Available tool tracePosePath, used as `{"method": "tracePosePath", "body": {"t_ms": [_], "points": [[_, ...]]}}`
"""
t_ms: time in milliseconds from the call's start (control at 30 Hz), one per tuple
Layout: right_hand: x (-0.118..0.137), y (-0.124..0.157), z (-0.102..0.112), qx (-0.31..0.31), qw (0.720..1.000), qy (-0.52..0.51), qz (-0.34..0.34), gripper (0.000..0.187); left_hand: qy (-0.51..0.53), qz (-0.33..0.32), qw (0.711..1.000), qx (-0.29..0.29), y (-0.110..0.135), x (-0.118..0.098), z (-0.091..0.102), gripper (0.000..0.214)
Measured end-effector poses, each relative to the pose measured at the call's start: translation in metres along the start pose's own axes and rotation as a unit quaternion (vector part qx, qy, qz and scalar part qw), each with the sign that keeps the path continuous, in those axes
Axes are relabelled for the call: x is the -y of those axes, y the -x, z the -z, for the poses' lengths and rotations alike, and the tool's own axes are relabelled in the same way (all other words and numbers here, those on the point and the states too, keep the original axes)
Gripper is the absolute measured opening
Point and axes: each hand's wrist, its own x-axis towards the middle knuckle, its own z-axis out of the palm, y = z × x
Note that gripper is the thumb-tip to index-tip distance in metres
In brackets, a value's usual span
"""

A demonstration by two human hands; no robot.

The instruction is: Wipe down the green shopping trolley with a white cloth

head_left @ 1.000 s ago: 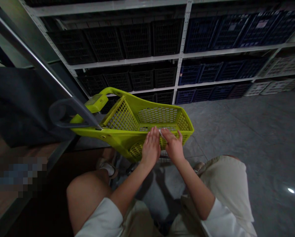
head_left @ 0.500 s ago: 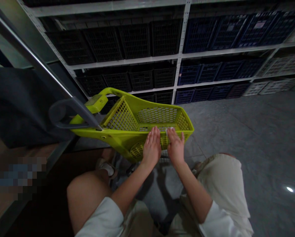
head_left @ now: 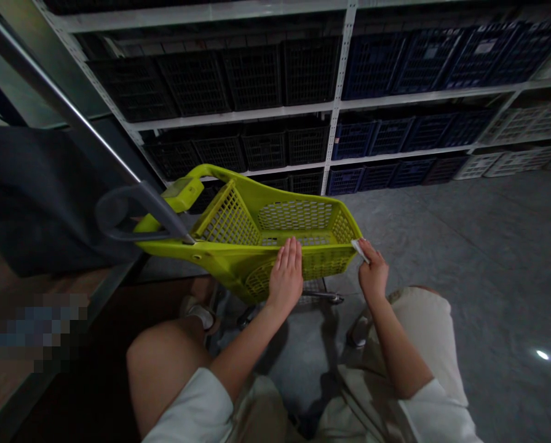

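Note:
A yellow-green shopping cart (head_left: 229, 258) with perforated plastic sides stands in front of me. My left hand (head_left: 287, 271) rests flat against the near side of its basket, fingers straight with their tips at the rim. At the right end of the basket, my right hand (head_left: 373, 271) is closed round a small white wipe (head_left: 360, 251), which touches the corner of the rim. Whether it is paper or cloth I cannot tell. The inside of the basket shows its perforated floor and walls.
Behind the cart, white metal shelving (head_left: 336, 111) carries black crates (head_left: 252, 77), blue crates (head_left: 372, 64) and pale ones. A grey loop handle (head_left: 118, 212) on a metal pole overlaps the cart's left end. Grey floor (head_left: 501, 258) lies to the right.
My right hand has slid right along the near rim to the cart's corner, with the wipe now plainly visible. My left hand has stayed almost in place; the cart looks shifted very slightly.

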Motion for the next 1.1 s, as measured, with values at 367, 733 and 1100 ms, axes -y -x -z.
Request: {"method": "tracePosePath", "body": {"t_ms": [367,733,1100], "points": [[0.103,0.027,-0.024,0.136,0.969,0.001,0.206,0.079,0.006,-0.001,1.0,-0.024,0.003,0.005,-0.006,0.071],[0.037,0.013,-0.005,0.013,0.994,0.1,0.039,0.067,-0.004,0.009,1.0,-0.019,0.001,0.001,-0.005,0.068],[0.064,0.018,-0.008,0.117,0.973,0.037,0.194,0.08,-0.014,0.016,1.0,-0.016,0.002,0.002,-0.003,0.067]]}}
